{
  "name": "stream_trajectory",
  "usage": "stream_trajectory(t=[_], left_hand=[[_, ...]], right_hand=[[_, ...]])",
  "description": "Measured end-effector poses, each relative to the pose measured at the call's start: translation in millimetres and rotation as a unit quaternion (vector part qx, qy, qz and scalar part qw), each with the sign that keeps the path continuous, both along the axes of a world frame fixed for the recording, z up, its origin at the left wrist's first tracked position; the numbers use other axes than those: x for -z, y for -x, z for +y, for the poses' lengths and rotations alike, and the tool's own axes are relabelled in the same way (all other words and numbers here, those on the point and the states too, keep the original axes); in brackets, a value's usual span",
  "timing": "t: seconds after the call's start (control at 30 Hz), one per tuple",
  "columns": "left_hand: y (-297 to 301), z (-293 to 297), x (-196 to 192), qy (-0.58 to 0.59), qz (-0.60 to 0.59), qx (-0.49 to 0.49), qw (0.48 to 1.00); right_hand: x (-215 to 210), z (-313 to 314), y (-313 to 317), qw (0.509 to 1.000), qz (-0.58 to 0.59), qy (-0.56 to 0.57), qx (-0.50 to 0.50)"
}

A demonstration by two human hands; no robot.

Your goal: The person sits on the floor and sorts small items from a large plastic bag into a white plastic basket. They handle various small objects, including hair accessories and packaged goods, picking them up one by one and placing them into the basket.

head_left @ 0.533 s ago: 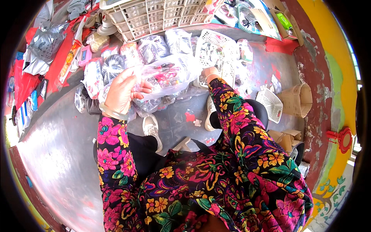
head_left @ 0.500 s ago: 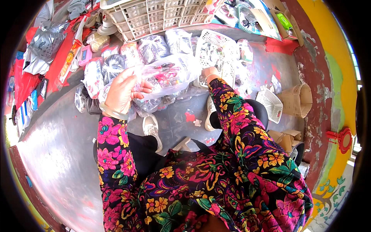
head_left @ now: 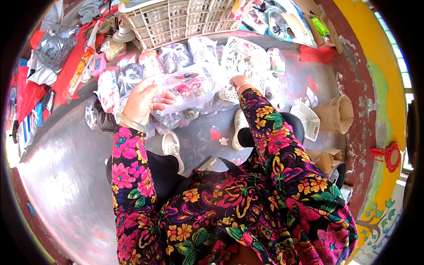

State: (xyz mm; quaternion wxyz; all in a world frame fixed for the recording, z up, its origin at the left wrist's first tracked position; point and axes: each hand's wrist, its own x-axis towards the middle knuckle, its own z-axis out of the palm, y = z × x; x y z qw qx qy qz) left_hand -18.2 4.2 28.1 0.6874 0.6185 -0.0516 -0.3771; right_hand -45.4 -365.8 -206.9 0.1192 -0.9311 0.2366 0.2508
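Observation:
My left hand (head_left: 142,102) is closed on the near-left edge of a clear plastic bag (head_left: 206,90), its fingers curled at the rim. Small pink, red and dark items (head_left: 191,84) show inside the bag, too jumbled to tell their kind. My right hand (head_left: 241,82) is between the bag's right side and a white perforated basket (head_left: 224,94). Its fingers look curled in, partly hidden, and what they hold is not visible. Small mixed pieces (head_left: 242,63) lie in that basket. Underneath and behind the bag are several filled plastic packets (head_left: 174,56).
A large cream crate (head_left: 176,24) stands at the far side. To the right are a smaller white basket (head_left: 305,119) and an open cardboard box (head_left: 338,114). Grey plastic bags (head_left: 52,53) lie at the far left. My shoes (head_left: 171,145) rest on the grey floor near the packets.
The bag's right edge has dropped slightly and drawn left, leaving a wider gap beside my right hand. My left hand keeps its place. The whole view has shifted slightly.

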Motion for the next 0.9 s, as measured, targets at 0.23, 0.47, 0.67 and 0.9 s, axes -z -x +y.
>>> stream_trajectory(t=[0.23, 0.47, 0.67, 0.9], left_hand=[[0.3, 3.2, 1.7, -0.016, -0.016, 0.030, 0.999], [3.2, 1.8, 8.2, -0.025, -0.018, 0.061, 0.998], [2.4, 6.1, 5.2, -0.018, -0.015, 0.075, 0.997], [2.1, 3.5, 0.7, -0.014, -0.014, 0.061, 0.998]], right_hand=[[-169.5, 40.0, -25.9, 0.754, -0.450, -0.437, 0.195], [-217.9, 130.5, -4.2, 0.782, -0.338, -0.427, -0.305], [-182.4, 145.1, -3.6, 0.874, -0.207, 0.013, -0.439], [-178.1, 132.7, -4.7, 0.861, -0.293, -0.082, -0.407]])
